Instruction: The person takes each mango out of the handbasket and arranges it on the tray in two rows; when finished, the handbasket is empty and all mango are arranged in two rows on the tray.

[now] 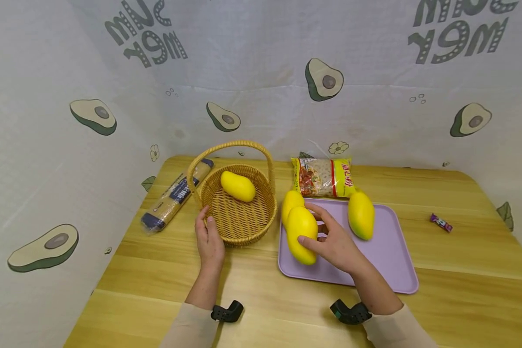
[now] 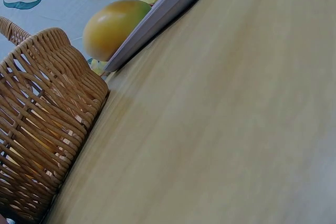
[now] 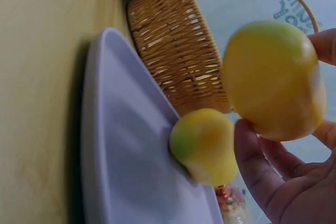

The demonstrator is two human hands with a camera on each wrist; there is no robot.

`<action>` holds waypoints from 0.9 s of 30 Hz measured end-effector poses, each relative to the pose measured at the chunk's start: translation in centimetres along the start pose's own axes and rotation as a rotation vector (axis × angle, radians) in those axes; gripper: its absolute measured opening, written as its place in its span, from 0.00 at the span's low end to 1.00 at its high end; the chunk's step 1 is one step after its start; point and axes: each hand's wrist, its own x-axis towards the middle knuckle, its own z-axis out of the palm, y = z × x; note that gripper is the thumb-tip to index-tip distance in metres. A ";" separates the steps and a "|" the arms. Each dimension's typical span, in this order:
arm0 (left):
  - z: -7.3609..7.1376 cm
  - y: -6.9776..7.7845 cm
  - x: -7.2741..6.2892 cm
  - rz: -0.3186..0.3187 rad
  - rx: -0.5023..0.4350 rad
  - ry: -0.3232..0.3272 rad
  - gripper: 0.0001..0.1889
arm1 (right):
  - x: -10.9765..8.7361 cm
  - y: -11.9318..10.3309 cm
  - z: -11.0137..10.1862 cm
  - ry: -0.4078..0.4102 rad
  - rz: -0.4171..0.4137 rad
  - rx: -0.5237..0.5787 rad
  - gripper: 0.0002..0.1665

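Clock faces read from the person's side; 12 lies away.

- Black bands (image 1: pixel 227 311), two: one at each wrist, 6 o'clock.
- Left hand (image 1: pixel 210 244): fingers fairly straight, touching the basket at its 8 o'clock.
- Right hand (image 1: pixel 337 241): thumb and fingers clamped on the first mango (image 1: pixel 302 234). Hands well apart.
- First mango: yellow, raised above the tray at its 9 o'clock.
- Tray (image 1: pixel 387 251): lilac, rounded corners, flat on the bench (image 1: pixel 261 295).
- Basket (image 1: pixel 243 221): wicker, upright, arched handle; at the tray's 10 o'clock.
- Second mango (image 1: pixel 291 199): tray, 10 o'clock; partly hidden by the first.
- Third mango (image 1: pixel 361 217): tray, 1 o'clock; green toward one end.
- Fourth mango (image 1: pixel 238 186): inside the basket, 12 o'clock.
- Sweet (image 1: pixel 441 223): purple wrapper; between the tray's 2 and 3 o'clock.
- Long packet (image 1: pixel 177 195): lying aslant at the basket's 9 o'clock.
- Bag (image 1: pixel 322 177): yellow-ended, just beyond the tray, 11 o'clock.
- Cloth (image 1: pixel 269 106): avocado print, hanging behind, 12 o'clock.
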 end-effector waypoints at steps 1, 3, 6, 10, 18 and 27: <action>0.0 0.0 0.0 0.000 -0.001 0.000 0.21 | -0.1 0.1 0.0 -0.010 0.017 -0.005 0.48; 0.0 0.0 0.0 0.002 -0.004 0.001 0.21 | -0.2 0.4 0.1 -0.040 0.040 0.001 0.48; 0.0 0.0 0.0 0.001 -0.005 0.002 0.21 | -0.2 0.6 0.2 -0.085 0.063 0.034 0.48; 0.0 0.1 -0.1 -0.006 -0.007 0.000 0.22 | -0.2 0.9 0.3 -0.116 0.075 0.070 0.48; 0.0 0.1 -0.1 -0.006 -0.017 -0.007 0.21 | -0.2 1.1 0.5 -0.125 0.065 0.065 0.48; 0.0 0.1 -0.1 -0.011 0.009 -0.002 0.22 | -0.3 1.1 0.7 -0.205 0.143 0.084 0.48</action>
